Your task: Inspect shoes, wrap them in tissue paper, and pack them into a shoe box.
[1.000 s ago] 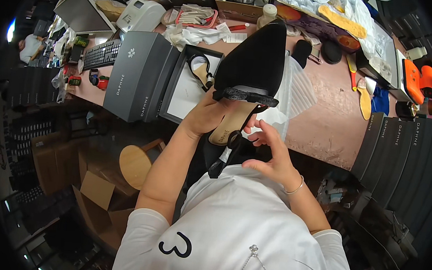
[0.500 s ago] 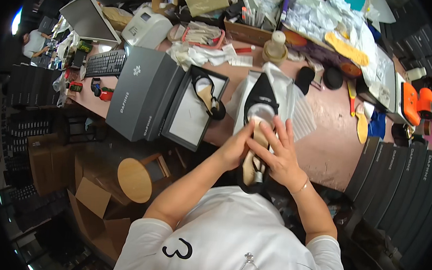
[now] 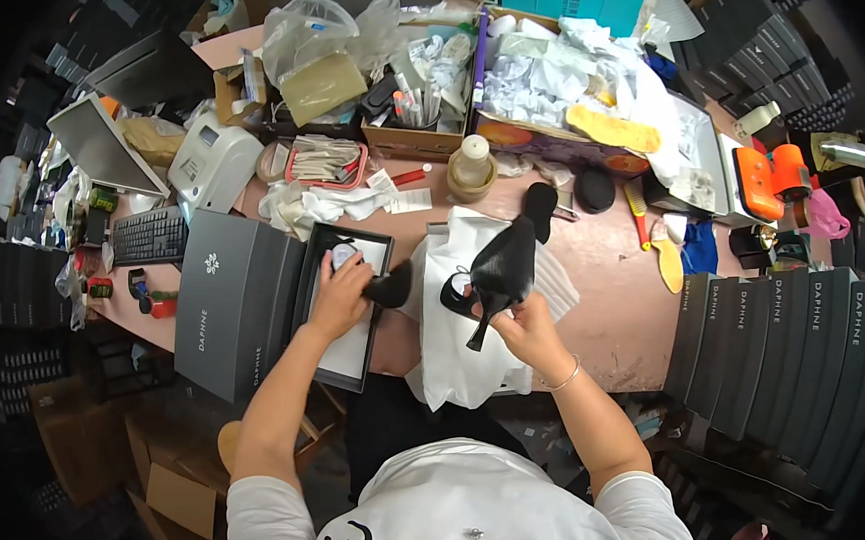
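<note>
My right hand [image 3: 527, 329] grips a black high-heeled shoe [image 3: 509, 259], turned so its dark underside and slim heel show. The shoe is held above white tissue paper [image 3: 446, 356] spread over a box. To the left, my left hand [image 3: 342, 294] is closed around a second black heeled shoe [image 3: 389, 285], over a shallow dark grey box tray [image 3: 375, 351] with a pale bottom. My fingers hide much of that second shoe.
Closed grey shoe boxes [image 3: 224, 306] stand left of the tray, and several more [image 3: 764, 338] line the right side. Behind lie a bottle in a holder [image 3: 472, 167], a red-rimmed basket of sticks [image 3: 327, 161], a brush [image 3: 638, 212] and a yellow insole [image 3: 666, 258].
My left hand has left the first shoe and moved left to the shoe at the tray. My right hand has turned the first shoe over and moved it forward. The view has shifted too.
</note>
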Motion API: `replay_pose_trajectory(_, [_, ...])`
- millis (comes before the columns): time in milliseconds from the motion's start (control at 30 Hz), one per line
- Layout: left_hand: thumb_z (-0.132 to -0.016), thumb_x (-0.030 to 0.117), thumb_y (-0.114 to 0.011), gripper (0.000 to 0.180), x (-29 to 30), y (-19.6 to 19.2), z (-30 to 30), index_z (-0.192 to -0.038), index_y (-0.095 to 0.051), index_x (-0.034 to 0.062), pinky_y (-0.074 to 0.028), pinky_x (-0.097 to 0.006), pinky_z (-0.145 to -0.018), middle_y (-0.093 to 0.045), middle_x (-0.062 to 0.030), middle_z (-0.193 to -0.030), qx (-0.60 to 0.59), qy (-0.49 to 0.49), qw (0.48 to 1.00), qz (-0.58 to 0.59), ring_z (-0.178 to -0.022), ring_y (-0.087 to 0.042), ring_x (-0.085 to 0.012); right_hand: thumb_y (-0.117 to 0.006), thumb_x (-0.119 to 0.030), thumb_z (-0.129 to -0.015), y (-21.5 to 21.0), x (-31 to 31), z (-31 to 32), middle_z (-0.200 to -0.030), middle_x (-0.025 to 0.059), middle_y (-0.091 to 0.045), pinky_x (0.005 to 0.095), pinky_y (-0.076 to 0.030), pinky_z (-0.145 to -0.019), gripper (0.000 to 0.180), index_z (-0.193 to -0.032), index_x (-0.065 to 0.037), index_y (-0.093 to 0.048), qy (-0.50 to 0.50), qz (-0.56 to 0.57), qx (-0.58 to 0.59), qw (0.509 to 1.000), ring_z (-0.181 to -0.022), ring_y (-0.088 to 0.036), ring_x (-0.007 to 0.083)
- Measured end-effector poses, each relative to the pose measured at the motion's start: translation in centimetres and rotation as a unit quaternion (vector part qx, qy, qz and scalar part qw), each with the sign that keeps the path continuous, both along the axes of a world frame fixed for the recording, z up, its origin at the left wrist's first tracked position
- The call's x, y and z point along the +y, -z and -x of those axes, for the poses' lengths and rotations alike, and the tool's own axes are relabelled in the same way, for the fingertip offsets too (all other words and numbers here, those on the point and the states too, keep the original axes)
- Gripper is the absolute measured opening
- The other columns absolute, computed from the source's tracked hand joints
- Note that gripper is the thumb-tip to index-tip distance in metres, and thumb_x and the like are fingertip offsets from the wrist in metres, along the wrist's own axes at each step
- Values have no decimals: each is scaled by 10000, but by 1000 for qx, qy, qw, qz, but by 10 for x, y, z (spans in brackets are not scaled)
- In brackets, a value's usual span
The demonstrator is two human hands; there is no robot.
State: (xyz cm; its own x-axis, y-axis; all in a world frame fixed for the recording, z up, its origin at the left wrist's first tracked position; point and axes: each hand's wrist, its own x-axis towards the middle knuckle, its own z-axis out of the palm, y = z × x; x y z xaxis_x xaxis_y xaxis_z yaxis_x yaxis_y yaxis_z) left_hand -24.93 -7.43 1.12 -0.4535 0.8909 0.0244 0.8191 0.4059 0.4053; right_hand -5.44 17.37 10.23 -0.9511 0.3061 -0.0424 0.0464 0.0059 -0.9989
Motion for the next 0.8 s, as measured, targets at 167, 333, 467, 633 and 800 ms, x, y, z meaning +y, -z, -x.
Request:
replay_pose_trajectory(167, [-866,101,-606,229,11,-137,-29,-1058,-546,-8,-519,-316,-738,-643,-90,-896,-386,-133,906,-109,-784,-632,-221,-580,-211,-951,-22,4,-7,-991,43,-657,262,-490,-792,271,-1112,7,-573,-53,140,-1,989,-875,-584,91])
replay_pose_trajectory(333, [-899,122,-575,176,34,-166,-109,-1036,-522,24,-520,-282,-722,-612,-61,-885,-684,-140,683,-214,-779,-598,-134,-578,-254,-949,-40,-22,-29,-905,50,-664,274,-520,-709,256,-1007,-7,-609,-67,230,7,971,-780,-612,110])
replay_pose_trajectory(467, [-869,139,-606,266,40,-155,-148,-1073,-504,1,-543,-299,-679,-610,-94,-869,-710,-148,632,-271,-733,-617,-165,-530,-233,-967,-45,-20,-59,-939,51,-655,268,-522,-707,243,-1041,-8,-587,-68,231,-22,970,-792,-604,102])
replay_pose_trajectory(633, [-868,148,-608,275,46,-159,-174,-1074,-499,1,-539,-293,-691,-612,-95,-879,-704,-144,635,-282,-752,-608,-159,-487,-200,-976,-44,-12,-82,-981,55,-642,262,-516,-746,252,-1095,10,-560,-89,213,-35,972,-852,-586,99])
replay_pose_trajectory(800, [-872,122,-600,232,38,-157,-179,-1053,-519,1,-536,-298,-708,-616,-91,-891,-686,-127,655,-289,-767,-609,-159,-492,-205,-972,-51,-20,-82,-903,40,-642,254,-530,-688,237,-1016,-1,-606,-73,214,-7,974,-778,-604,90])
